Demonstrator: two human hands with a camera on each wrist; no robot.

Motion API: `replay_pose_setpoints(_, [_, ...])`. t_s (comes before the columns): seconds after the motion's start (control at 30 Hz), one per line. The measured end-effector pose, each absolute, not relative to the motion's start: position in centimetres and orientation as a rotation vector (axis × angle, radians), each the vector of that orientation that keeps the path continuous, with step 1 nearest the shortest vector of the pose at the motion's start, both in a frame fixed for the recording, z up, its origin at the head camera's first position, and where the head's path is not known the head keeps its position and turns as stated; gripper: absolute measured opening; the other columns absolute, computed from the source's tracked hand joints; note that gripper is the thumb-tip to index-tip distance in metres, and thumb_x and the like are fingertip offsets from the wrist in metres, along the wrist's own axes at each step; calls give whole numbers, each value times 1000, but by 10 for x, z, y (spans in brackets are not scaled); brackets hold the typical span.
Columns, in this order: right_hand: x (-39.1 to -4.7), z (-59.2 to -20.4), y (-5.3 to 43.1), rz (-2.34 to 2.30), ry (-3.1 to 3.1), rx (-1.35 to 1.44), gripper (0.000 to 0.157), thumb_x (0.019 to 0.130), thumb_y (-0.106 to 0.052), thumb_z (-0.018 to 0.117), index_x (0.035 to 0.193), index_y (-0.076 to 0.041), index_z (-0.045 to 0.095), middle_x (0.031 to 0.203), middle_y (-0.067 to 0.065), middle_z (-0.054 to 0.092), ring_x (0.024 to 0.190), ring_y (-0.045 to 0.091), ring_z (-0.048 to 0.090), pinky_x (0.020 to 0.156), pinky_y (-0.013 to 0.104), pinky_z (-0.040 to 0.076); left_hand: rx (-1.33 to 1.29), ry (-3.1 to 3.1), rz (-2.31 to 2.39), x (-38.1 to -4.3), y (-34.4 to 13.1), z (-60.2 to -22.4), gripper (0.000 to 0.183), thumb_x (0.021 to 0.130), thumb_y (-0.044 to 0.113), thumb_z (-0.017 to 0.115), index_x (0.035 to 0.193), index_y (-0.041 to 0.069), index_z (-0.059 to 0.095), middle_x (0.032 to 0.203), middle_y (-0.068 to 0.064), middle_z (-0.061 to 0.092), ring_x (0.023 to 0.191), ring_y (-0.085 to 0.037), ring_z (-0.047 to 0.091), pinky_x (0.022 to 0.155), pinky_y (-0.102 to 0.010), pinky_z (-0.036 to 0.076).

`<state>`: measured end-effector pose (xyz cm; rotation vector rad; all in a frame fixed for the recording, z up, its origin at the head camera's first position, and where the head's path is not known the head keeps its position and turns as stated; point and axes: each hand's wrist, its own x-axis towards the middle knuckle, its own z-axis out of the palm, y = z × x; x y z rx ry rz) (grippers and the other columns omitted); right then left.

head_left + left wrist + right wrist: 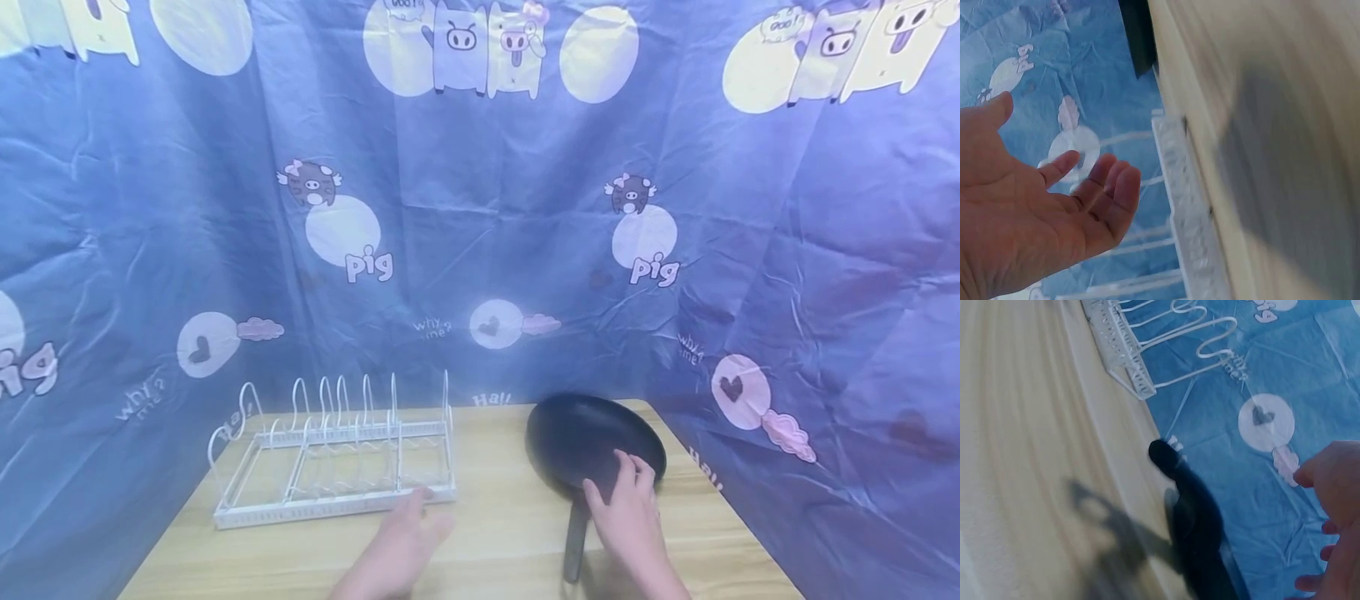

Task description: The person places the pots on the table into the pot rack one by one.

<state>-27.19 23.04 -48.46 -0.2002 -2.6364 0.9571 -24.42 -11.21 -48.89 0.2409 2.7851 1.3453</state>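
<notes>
A black frying pan (577,442) lies at the right of the table, its handle (575,542) pointing toward me. Over the pan's near right side hovers my right hand (630,508), fingers loosely bent and holding nothing. In the right wrist view a gap shows between this hand (1338,500) and the pan (1200,525). A white wire rack (337,467) with upright loops stands on the left. My left hand (401,542) is just in front of the rack's near right corner, its palm and relaxed fingers bare in the left wrist view. Whether it touches the rack cannot be told.
The wooden table (495,525) carries both things. Blue cloth (495,208) printed with pigs surrounds it at the back and both sides. Bare wood lies between rack and pan.
</notes>
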Motion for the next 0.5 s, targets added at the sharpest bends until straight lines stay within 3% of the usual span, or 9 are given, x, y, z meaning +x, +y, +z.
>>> replay_pose_setpoints(0.17, [-268, -496, 239, 1034, -2629, -281, 73, 106, -30, 64, 155, 15, 36, 151, 41, 30, 136, 62, 49, 114, 72, 45, 389, 2651, 1417, -248, -93, -502, 72, 109, 55, 55, 153, -2, 48, 137, -25, 66, 126, -47, 66, 108, -73, 51])
replay_pose_setpoints(0.27, [-265, -505, 244, 1072, -2674, -316, 72, 107, -34, 62, 148, 20, 40, 143, 45, 35, 126, 63, 56, 110, 73, 48, 412, 2600, 1423, -248, -81, -509, 69, 110, 56, 51, 152, 1, 47, 137, -19, 70, 129, -44, 66, 111, -67, 51])
replay_pose_setpoints(0.4, [-262, -515, 251, 1142, -2724, -337, 71, 109, -39, 58, 141, 23, 46, 138, 51, 47, 124, 63, 59, 108, 72, 49, 431, 2465, 1497, -248, -62, -517, 61, 110, 50, 53, 150, 4, 48, 127, -14, 73, 101, -35, 72, 85, -53, 62])
replay_pose_setpoints(0.5, [-262, -520, 252, 1256, -2723, -329, 69, 110, -39, 57, 136, 25, 48, 125, 44, 63, 111, 55, 69, 101, 63, 56, 421, 2331, 1575, -249, -44, -523, 56, 109, 44, 57, 148, 5, 48, 110, -12, 72, 79, -24, 65, 64, -37, 56])
